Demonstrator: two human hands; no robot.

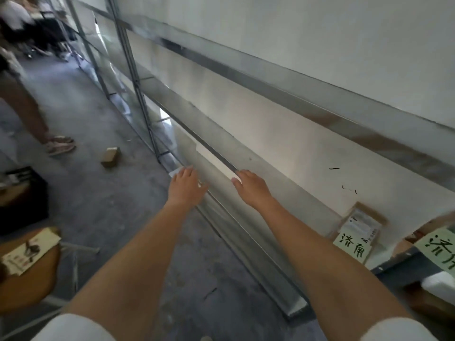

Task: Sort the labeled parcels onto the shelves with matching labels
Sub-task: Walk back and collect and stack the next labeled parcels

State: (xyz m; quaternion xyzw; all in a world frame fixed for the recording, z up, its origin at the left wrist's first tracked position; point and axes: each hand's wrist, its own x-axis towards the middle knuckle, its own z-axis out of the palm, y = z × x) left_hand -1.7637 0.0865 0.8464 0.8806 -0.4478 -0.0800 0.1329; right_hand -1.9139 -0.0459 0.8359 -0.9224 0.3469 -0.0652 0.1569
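Reaching forward with both bare arms, the person has the left hand (186,184) and the right hand (251,187) out over the front edge of a long metal shelf (246,148), apart from each other; the picture is motion-blurred, and a pale flat thing (216,159) lies on the shelf between them, near both, though whether either hand holds it cannot be told; the left hand's fingers look fairly straight, the right's bend over the shelf edge. Further right on the same shelf a labeled parcel (362,223) leans against the white wall, with a green handwritten label (352,247) just in front of it; a second green label (440,249) shows at the right edge above a dark rail. On the grey floor (98,198) lies a small cardboard box (110,157), near another person's sandalled foot (60,145). At lower left a flat parcel (29,249) rests on a round brown surface (32,284), beside a dark crate (22,200)
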